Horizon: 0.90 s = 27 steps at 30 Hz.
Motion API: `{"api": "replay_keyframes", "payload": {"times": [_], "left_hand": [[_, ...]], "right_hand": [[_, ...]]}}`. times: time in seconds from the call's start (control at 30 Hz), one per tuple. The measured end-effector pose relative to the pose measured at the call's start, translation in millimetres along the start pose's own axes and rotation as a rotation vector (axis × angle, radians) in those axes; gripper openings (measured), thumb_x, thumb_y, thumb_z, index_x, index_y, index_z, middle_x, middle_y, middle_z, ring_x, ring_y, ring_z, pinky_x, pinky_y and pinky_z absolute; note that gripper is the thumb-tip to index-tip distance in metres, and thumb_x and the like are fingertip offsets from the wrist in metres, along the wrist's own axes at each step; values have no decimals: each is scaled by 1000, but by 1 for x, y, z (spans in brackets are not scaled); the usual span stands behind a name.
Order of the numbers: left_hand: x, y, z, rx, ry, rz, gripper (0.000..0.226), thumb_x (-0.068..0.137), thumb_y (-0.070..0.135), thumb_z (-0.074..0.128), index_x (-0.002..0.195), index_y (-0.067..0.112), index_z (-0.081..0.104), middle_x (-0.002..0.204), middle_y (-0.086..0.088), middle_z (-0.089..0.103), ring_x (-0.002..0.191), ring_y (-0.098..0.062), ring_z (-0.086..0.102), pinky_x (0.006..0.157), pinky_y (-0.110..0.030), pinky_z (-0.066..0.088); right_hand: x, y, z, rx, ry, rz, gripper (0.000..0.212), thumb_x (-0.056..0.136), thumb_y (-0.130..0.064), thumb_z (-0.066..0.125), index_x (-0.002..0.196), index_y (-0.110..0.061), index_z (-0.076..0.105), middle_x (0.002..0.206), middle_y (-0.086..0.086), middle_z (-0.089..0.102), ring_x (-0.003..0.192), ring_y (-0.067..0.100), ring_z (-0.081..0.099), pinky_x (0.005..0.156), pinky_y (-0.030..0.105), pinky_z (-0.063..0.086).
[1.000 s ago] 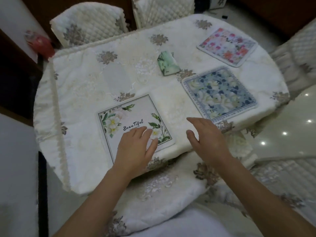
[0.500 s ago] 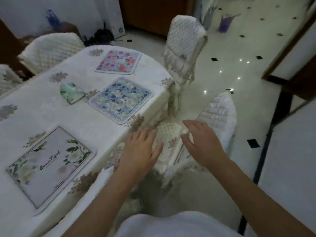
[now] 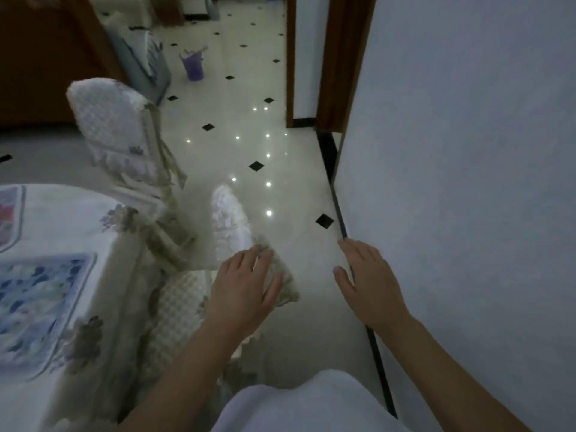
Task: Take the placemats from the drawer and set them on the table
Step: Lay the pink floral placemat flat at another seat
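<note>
Both your hands are empty. Your left hand (image 3: 246, 285) hangs palm-down, fingers loosely spread, over the back of the nearest covered chair (image 3: 229, 219); whether it touches the cover, you cannot tell. Your right hand (image 3: 367, 285) is just as flat and relaxed, held out above the floor (image 3: 280, 157) close to the wall (image 3: 467, 182).

The placemats are well apart from either hand. The blue floral placemat (image 3: 37, 310) lies flat on the table (image 3: 78, 213) at your far left, its right edge near the table's rim. The pink floral placemat (image 3: 7, 213) lies behind it, cut off by the frame edge.

A second covered chair (image 3: 115, 126) stands at the table's far corner. Between the chairs and the wall, a strip of tiled floor runs ahead toward a wooden door frame (image 3: 333, 57) — with a purple bin (image 3: 193, 67) standing far off on the left.
</note>
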<state>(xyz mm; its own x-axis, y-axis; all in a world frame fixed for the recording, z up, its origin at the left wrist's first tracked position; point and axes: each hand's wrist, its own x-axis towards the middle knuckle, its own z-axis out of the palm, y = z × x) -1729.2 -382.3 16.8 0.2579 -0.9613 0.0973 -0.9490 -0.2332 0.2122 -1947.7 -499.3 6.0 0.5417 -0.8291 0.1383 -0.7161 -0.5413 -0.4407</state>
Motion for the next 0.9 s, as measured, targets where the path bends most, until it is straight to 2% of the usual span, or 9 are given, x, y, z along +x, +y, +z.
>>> {"api": "replay_keyframes", "payload": {"times": [0.2,0.43,0.53,0.67,0.83,0.9], "left_hand": [[59,20,35,-10,-92,193,60,100,53,28,137,16,58,141,-12,58,124,-32,57,102,-48,45],[121,33,79,25,-196,263,57,100,51,30,133,16,61,138,-12,60,123,-30,59,103,-47,45],[153,35,99,58,-202,220,56,100,51,33,133,16,61,136,-12,61,122,-30,59,103,-46,45],[187,34,107,73,-157,78,55,98,49,35,128,14,65,132,-14,63,115,-32,62,98,-47,48],[218,17,99,92,-95,-134,55,97,49,36,127,15,66,131,-13,64,113,-32,63,96,-46,49],[229,8,91,101,-70,-201,54,98,49,35,127,15,65,132,-13,63,114,-32,63,97,-46,49]], "right_hand": [[-15,42,4,-62,-3,224,65,97,-52,26,149,-16,42,150,2,47,138,21,41,112,40,36],[7,84,4,-76,-56,309,62,98,-48,29,145,-11,46,145,7,52,134,26,45,110,44,39],[50,112,11,-69,-98,265,62,99,-48,29,145,-10,47,144,8,53,134,27,46,111,42,39],[130,133,22,-59,-163,137,59,98,-46,32,143,-12,48,143,7,54,133,26,47,109,41,39],[230,125,37,-87,-251,-117,58,97,-45,34,142,-11,50,143,9,53,134,28,47,110,46,40],[262,114,41,-99,-278,-192,59,97,-44,34,143,-11,49,144,9,52,135,28,45,112,44,37]]}}
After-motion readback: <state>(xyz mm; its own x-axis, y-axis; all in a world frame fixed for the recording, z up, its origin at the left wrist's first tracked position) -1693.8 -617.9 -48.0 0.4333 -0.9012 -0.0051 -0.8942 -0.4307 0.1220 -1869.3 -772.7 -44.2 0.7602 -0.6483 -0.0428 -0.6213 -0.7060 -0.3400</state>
